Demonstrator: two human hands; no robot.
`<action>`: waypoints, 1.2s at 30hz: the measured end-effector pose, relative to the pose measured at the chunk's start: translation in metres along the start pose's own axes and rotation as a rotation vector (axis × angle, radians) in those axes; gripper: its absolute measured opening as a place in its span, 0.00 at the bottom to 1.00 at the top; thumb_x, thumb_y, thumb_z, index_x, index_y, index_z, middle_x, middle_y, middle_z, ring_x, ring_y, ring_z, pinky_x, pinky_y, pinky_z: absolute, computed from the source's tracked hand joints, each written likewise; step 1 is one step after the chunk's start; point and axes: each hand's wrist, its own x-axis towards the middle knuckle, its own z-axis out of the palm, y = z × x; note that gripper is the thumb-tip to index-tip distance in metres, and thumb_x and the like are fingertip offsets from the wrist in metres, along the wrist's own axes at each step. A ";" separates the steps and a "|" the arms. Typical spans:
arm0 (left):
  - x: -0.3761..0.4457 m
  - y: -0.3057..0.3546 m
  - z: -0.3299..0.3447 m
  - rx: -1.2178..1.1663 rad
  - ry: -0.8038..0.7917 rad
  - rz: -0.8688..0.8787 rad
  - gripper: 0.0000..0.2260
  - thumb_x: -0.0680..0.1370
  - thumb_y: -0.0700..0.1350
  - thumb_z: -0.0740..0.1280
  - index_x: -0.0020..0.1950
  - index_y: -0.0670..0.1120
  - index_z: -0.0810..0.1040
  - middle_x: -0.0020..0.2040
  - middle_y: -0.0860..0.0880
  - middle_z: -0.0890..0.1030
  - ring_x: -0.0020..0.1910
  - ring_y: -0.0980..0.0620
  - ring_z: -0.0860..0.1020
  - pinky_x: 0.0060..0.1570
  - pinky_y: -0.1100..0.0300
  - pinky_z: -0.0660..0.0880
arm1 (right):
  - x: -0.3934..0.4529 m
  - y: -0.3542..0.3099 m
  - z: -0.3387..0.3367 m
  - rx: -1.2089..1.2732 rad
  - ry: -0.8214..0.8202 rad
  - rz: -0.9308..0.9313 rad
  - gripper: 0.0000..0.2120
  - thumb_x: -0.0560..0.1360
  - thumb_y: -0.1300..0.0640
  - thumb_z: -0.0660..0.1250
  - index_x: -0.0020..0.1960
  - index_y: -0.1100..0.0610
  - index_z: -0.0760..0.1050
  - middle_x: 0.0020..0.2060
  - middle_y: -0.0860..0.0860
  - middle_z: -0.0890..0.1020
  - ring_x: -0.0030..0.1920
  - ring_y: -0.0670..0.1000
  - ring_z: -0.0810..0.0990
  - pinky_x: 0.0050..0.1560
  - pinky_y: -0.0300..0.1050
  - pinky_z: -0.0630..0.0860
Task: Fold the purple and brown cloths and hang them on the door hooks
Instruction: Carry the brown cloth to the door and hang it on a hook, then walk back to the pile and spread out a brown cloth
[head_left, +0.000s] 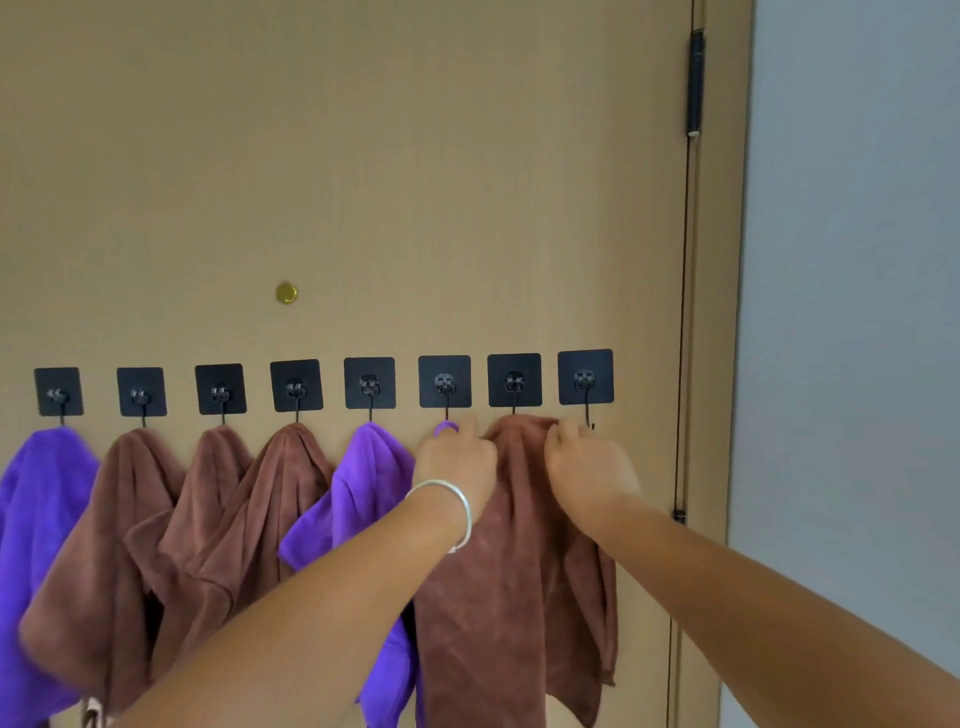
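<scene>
A row of several black square hooks runs across the tan door (363, 182). Purple and brown cloths hang from them: a purple cloth (36, 509) at far left, three brown cloths (109, 545) beside it, then another purple cloth (363, 483). A brown cloth (514, 571) hangs at the seventh hook (514, 380). My left hand (457, 462), with a silver bangle on its wrist, grips this cloth's top left edge; a bit of purple cloth (445, 429) shows above its fingers. My right hand (587, 462) grips the top right edge. The rightmost hook (585, 378) is bare.
A brass peephole (286, 292) sits in the door above the hooks. The door's hinge edge and a black hinge (696, 83) run down the right, with a grey wall (857, 312) beyond.
</scene>
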 end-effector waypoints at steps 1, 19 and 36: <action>-0.001 0.008 0.001 0.002 -0.043 -0.005 0.15 0.80 0.38 0.55 0.63 0.46 0.76 0.63 0.44 0.70 0.56 0.43 0.75 0.46 0.53 0.70 | -0.006 -0.006 0.006 0.017 -0.033 -0.002 0.20 0.79 0.67 0.54 0.70 0.65 0.63 0.59 0.59 0.71 0.51 0.56 0.78 0.37 0.47 0.71; -0.038 0.011 0.005 -0.195 -0.377 0.048 0.11 0.80 0.46 0.58 0.61 0.48 0.73 0.60 0.47 0.73 0.58 0.45 0.74 0.46 0.54 0.67 | -0.062 -0.013 0.043 0.106 -0.214 -0.038 0.28 0.75 0.55 0.63 0.73 0.52 0.59 0.67 0.55 0.65 0.67 0.57 0.64 0.62 0.54 0.66; -0.026 0.060 -0.003 -0.482 0.284 0.588 0.28 0.80 0.51 0.58 0.78 0.48 0.53 0.76 0.49 0.62 0.75 0.49 0.58 0.72 0.49 0.53 | -0.156 0.045 -0.049 -0.268 -0.165 0.417 0.31 0.80 0.52 0.55 0.78 0.53 0.44 0.77 0.54 0.54 0.77 0.55 0.51 0.75 0.57 0.47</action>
